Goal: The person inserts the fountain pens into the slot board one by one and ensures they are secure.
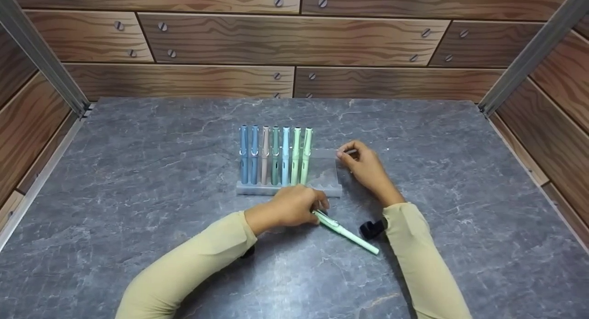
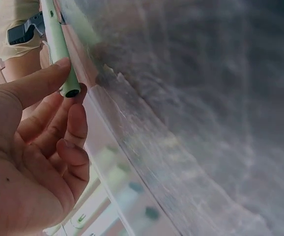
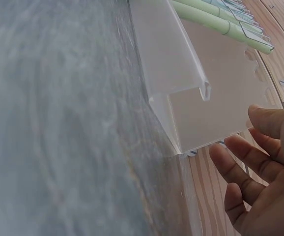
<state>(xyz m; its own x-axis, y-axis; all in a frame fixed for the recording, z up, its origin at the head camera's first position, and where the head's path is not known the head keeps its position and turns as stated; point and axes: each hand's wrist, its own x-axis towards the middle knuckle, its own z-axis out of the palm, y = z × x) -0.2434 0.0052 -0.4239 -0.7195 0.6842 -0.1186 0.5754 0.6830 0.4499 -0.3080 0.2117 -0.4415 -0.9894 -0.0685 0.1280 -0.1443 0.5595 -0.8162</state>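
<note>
A pale green pen (image 1: 347, 234) slants over the table in front of a clear pen stand (image 1: 322, 190). My left hand (image 1: 297, 204) pinches its cap end between thumb and fingers, and the other end points toward the front right. In the left wrist view the pen's dark-tipped cap end (image 2: 71, 91) shows between thumb and fingertips. At the stand's upper right edge, my right hand (image 1: 366, 165) holds the back panel (image 3: 215, 88) between thumb and fingers. Several upright pens (image 1: 275, 158) fill the left part of the stand: blue, brownish pink, dark green, light blue and light green.
Grey marbled tabletop (image 1: 152, 194) surrounds the stand. A wood-patterned wall (image 1: 294, 38) rises behind it, with metal posts (image 1: 43, 52) at the corners. A black wrist camera (image 1: 372, 229) sits by the right sleeve, close to the pen's far end.
</note>
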